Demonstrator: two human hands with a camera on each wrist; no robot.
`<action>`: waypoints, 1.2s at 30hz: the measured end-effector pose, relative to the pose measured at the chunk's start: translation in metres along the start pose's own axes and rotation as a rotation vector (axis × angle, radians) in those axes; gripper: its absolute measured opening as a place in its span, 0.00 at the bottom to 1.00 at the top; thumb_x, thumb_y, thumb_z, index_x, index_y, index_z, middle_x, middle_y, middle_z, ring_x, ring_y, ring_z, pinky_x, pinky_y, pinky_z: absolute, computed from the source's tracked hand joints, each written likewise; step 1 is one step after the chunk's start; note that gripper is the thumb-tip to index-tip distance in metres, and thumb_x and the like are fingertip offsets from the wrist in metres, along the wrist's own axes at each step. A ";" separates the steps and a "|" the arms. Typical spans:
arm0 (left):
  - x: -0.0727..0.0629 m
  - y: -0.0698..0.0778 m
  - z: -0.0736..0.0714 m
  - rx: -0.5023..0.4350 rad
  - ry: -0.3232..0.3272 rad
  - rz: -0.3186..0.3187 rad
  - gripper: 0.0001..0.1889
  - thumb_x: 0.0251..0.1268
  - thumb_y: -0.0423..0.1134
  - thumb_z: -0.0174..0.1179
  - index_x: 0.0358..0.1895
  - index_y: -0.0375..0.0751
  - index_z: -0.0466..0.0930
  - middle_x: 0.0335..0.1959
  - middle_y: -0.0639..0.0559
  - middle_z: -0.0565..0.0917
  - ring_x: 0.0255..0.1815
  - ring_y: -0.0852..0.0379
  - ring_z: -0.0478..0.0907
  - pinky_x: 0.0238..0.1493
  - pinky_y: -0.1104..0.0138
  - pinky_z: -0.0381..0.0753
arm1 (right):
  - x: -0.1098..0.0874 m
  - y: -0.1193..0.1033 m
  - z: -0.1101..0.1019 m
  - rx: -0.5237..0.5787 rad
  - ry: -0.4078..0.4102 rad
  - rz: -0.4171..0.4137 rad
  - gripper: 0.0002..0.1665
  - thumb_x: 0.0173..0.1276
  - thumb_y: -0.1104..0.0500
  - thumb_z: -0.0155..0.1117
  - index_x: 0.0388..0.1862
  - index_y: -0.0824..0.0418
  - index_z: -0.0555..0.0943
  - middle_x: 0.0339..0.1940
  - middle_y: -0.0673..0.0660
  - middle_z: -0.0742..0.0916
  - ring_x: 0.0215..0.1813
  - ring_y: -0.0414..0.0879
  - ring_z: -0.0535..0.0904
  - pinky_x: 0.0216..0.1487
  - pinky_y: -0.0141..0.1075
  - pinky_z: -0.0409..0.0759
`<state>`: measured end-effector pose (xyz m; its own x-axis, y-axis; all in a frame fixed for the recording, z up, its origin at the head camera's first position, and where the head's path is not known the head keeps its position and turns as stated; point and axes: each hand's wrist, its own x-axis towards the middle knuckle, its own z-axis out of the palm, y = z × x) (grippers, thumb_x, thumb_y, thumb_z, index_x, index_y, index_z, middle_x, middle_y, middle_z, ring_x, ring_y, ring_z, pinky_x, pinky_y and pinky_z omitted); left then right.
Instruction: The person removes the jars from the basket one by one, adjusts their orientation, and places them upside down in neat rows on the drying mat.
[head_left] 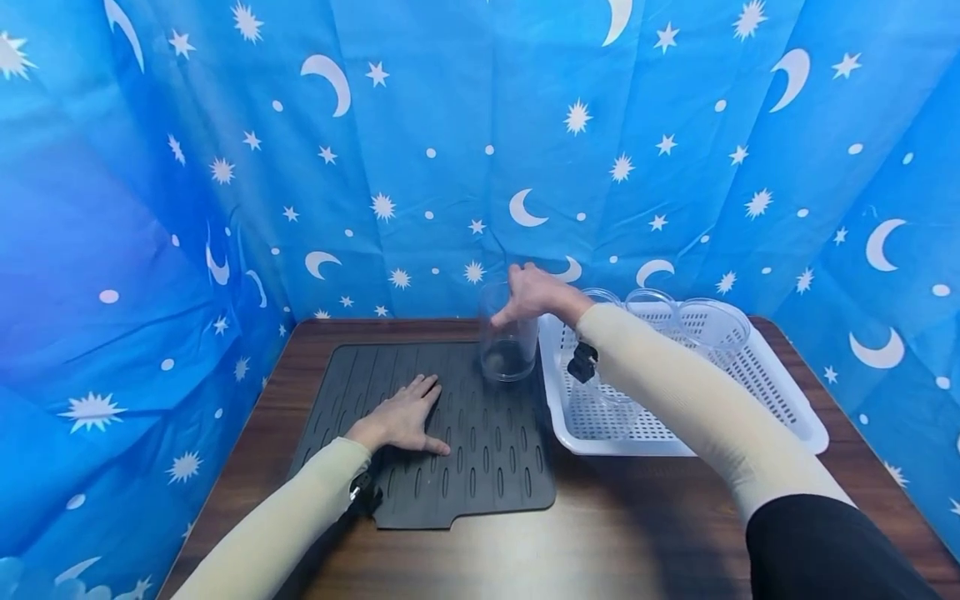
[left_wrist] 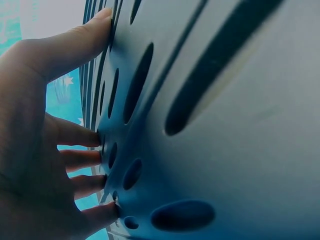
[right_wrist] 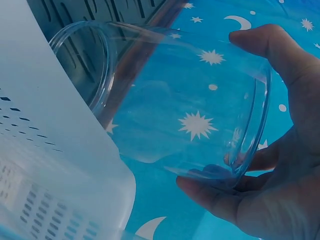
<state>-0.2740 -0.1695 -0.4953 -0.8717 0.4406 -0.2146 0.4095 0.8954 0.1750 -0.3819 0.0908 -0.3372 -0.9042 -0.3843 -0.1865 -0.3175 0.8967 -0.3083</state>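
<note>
At the back right of a dark grey slotted drying mat, my right hand holds a clear cylindrical container by its upper end. The thumb and fingers lie on opposite sides of that end in the right wrist view, where the container shows see-through walls. Its lower end is over the mat; whether it touches cannot be told. My left hand rests on the mat's left middle with fingers spread. In the left wrist view, the fingertips of that hand touch the slotted surface.
To the right of the mat stands a white perforated plastic basket with several clear containers in it, partly hidden by my right forearm. Brown wooden table lies beneath. A blue curtain with moons and stars surrounds the table's back and sides.
</note>
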 end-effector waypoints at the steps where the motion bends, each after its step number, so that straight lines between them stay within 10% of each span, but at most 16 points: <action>1: 0.001 0.000 -0.001 0.000 -0.002 -0.001 0.60 0.46 0.73 0.65 0.77 0.39 0.53 0.79 0.43 0.50 0.80 0.43 0.44 0.75 0.45 0.54 | 0.000 0.000 -0.001 0.001 -0.005 0.001 0.63 0.53 0.35 0.72 0.74 0.69 0.54 0.71 0.71 0.66 0.69 0.61 0.65 0.65 0.53 0.72; 36: 0.001 -0.001 0.000 -0.007 0.007 0.006 0.61 0.43 0.75 0.64 0.77 0.40 0.54 0.79 0.44 0.51 0.80 0.43 0.45 0.75 0.46 0.54 | 0.004 -0.004 0.016 -0.001 -0.035 0.042 0.76 0.45 0.30 0.75 0.78 0.68 0.45 0.73 0.70 0.61 0.66 0.59 0.68 0.64 0.52 0.73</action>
<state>-0.2758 -0.1702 -0.4961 -0.8710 0.4455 -0.2072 0.4129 0.8922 0.1829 -0.3800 0.0820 -0.3512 -0.9061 -0.3539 -0.2319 -0.2798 0.9123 -0.2989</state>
